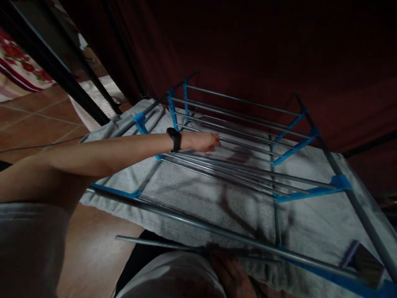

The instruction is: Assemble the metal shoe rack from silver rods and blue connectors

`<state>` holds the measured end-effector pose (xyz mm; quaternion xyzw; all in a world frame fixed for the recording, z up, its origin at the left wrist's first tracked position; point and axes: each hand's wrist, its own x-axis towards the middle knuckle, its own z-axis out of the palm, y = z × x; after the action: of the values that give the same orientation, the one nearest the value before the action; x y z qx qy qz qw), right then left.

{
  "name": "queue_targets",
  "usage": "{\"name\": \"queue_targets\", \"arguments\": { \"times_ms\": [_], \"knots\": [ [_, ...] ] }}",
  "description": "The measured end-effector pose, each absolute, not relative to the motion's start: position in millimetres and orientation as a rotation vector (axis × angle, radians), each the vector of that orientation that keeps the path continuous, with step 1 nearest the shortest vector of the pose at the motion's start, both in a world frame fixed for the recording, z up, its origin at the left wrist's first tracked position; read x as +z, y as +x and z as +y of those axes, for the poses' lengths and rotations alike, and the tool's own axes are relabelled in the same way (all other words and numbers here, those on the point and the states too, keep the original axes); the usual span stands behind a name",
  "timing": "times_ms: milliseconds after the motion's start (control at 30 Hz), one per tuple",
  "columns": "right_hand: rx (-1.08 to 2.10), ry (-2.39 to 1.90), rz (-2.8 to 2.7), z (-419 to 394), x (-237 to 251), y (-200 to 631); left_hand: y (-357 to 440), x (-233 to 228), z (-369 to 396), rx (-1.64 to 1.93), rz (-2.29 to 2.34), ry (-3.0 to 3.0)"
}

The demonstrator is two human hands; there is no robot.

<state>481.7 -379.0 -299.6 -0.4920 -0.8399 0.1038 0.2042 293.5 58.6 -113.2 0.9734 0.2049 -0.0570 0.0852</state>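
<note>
Head view: one drying rack (248, 165) w/ grey metal bars and blue plastic joints is standing in front of the person, its long axis running from lower left to upper right, top tier sitting toward the far side. Roughly ten thin bars are running parallel across it, along the same axis; exact count hard to tell in the dim light. One grey towel (198, 198) is lying spread flat under the bars, covering most of the lower tier and hanging a bit over the near and left edges.

Left hand (201, 141) is reaching out over the rack, arm stretched from the left, fingers lying close together and nearly straight, tips resting on or just above one of the upper bars; not gripping anything as far as can be seen. One black wristband (174, 139) is sitting on that wrist.

Right hand (232, 277) is showing at bottom centre, below the near rail, very dark; can't tell its fingers' state.

Tiled floor (34, 120) is showing at left.
</note>
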Motion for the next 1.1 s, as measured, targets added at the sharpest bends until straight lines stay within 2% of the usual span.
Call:
{"name": "queue_targets", "arguments": {
  "times_ms": [233, 367, 567, 800, 933, 1100],
  "knots": [
    [0.02, -1.429, -2.48, -359.0, -323.8, 473.9, 279.7, -98.6, 32.3, -0.092, 0.6, 2.922],
    [0.02, -1.45, -2.415, -357.1, -329.7, 472.4, 273.3, -95.8, 26.7, -0.065, 0.618, 2.922],
    [0.183, -1.551, -2.251, -375.2, -320.4, 483.1, 260.9, -94.4, 28.5, -0.06, 0.611, 2.906],
    [-0.049, -1.606, -2.191, -388.2, -299.1, 545.6, 259.6, -82.9, 30.6, -0.13, 0.655, 2.924],
    [-0.146, -1.662, -2.12, -365.2, -297.3, 546.3, 264.9, -82.0, 29.0, -0.147, 0.623, 2.938],
    [-0.139, -1.593, -2.125, -312.6, -297.3, 497.3, 267.9, -88.9, 27.4, -0.286, 0.568, 2.928]
  ]
}}
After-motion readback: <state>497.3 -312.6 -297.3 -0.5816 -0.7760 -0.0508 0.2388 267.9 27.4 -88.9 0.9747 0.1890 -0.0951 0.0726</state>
